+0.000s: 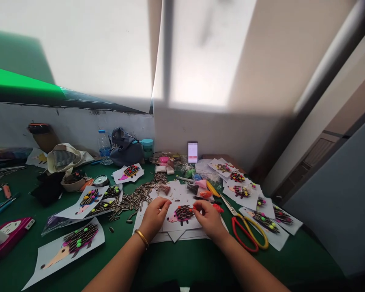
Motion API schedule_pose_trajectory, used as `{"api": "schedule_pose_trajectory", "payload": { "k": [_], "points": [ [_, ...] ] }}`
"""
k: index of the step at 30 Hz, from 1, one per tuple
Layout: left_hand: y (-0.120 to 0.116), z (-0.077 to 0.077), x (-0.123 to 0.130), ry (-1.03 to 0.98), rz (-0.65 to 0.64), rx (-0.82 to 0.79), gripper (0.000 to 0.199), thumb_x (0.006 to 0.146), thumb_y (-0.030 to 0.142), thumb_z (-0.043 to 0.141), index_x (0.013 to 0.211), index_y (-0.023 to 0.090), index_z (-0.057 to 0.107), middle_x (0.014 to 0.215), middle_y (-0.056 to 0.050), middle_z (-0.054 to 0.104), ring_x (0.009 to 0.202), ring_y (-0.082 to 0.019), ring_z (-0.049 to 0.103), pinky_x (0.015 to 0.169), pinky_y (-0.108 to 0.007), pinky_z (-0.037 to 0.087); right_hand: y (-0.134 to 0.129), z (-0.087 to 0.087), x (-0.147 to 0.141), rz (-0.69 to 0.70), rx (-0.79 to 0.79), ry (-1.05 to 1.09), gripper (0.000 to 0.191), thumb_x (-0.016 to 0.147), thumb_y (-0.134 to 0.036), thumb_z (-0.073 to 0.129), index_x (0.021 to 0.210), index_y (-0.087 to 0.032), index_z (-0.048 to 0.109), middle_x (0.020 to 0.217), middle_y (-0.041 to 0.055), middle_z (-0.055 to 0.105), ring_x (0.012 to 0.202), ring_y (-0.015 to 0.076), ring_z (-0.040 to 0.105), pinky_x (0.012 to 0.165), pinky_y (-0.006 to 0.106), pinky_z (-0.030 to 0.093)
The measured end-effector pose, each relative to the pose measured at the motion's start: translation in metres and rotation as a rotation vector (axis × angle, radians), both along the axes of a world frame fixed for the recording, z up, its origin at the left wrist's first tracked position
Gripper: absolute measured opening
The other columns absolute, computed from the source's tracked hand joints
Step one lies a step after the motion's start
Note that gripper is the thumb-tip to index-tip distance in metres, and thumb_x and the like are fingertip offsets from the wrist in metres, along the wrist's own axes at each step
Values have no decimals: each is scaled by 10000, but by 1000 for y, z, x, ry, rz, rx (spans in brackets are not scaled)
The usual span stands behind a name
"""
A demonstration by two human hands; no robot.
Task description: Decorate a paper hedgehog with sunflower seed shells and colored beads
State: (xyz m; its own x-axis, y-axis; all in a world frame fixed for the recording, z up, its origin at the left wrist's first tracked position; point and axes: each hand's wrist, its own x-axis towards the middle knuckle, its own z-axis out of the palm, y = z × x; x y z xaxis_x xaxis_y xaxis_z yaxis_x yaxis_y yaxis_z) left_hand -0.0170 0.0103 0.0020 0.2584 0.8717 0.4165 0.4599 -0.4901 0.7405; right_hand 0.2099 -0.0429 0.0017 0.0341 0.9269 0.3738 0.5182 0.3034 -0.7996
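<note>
A hedgehog picture (pixel 183 214) lies on white paper between my hands, its back covered with striped sunflower seeds and a few small red-orange balls. My left hand (pixel 155 215) is at the picture's left side, thumb and forefinger pinched together; whatever is between them is too small to make out. On the right, my right hand (pixel 211 219) is closed in a pinch at the hedgehog's rear edge, with a bit of red clay (pixel 195 208) at its fingertips. Behind the right hand lie soft red-orange clay lumps (pixel 205 194). Loose sunflower seeds (pixel 136 197) are heaped left of the paper.
Red-and-yellow scissors (pixel 246 231) lie open at the right, near finished hedgehog pictures (pixel 263 222). More pictures (pixel 74 245) lie at the left. A phone (pixel 192 152) stands against the wall. A bottle (pixel 104 146), a bag (pixel 126 150) and a teal-lidded jar (pixel 147 149) line the back.
</note>
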Motion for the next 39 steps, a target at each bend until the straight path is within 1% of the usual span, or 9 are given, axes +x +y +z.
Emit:
{"api": "schedule_pose_trajectory", "payload": {
  "k": [2,5,8,10,12,14,17,24,39],
  "points": [
    [-3,1,2,73,-30,44,237,918,350,464,868,206,646,894,-46,654,865,-186,593,794,-312,462,0,-3,-6,18,-14,-51,71,853,-246,572,888,-212,624,827,17,646,755,176,580,683,279,452],
    [-8,1,5,201,-59,72,157,890,260,497,883,216,647,866,-39,642,843,-187,584,777,-315,451,0,0,-12,60,10,-154,60,860,-214,568,869,-222,627,825,6,653,781,173,587,716,280,441],
    [-11,-2,8,313,-31,79,142,811,150,553,894,215,649,827,-32,627,809,-187,574,751,-312,439,5,1,-17,72,81,-264,79,857,-193,578,877,-226,647,861,17,663,834,185,588,760,293,431],
    [-13,-5,9,360,-13,82,155,783,121,572,877,216,651,832,-31,625,815,-187,573,746,-309,430,9,-3,-20,50,100,-308,119,843,-158,583,916,-225,649,883,23,669,852,190,590,768,294,426],
    [-13,-8,11,395,-1,89,113,784,148,601,848,221,659,861,-33,631,842,-191,576,756,-313,417,13,-7,-23,30,93,-342,140,828,-130,589,919,-221,645,869,17,671,837,187,590,753,289,421],
    [-14,-10,14,436,15,100,56,789,201,632,824,227,668,885,-33,639,865,-199,579,766,-324,400,15,-11,-26,33,86,-375,115,823,-127,602,881,-217,645,838,8,666,819,183,583,736,283,411],
    [-15,-11,18,503,57,123,40,791,240,649,819,232,676,893,-32,645,880,-208,581,772,-339,376,16,-13,-28,53,106,-417,78,825,-144,627,832,-217,655,839,9,653,841,182,571,745,281,398],
    [-16,-10,26,570,102,169,64,803,265,631,790,222,676,860,-41,647,857,-213,586,758,-354,349,16,-11,-31,-11,117,-430,91,811,-144,659,854,-223,676,867,17,618,882,189,553,775,292,387],
    [-15,-10,29,622,105,174,76,803,244,608,790,217,678,860,-41,650,863,-219,590,769,-361,347,16,-14,-34,19,105,-408,89,816,-163,651,869,-226,684,883,22,621,890,194,549,775,303,381]
  ]
}}
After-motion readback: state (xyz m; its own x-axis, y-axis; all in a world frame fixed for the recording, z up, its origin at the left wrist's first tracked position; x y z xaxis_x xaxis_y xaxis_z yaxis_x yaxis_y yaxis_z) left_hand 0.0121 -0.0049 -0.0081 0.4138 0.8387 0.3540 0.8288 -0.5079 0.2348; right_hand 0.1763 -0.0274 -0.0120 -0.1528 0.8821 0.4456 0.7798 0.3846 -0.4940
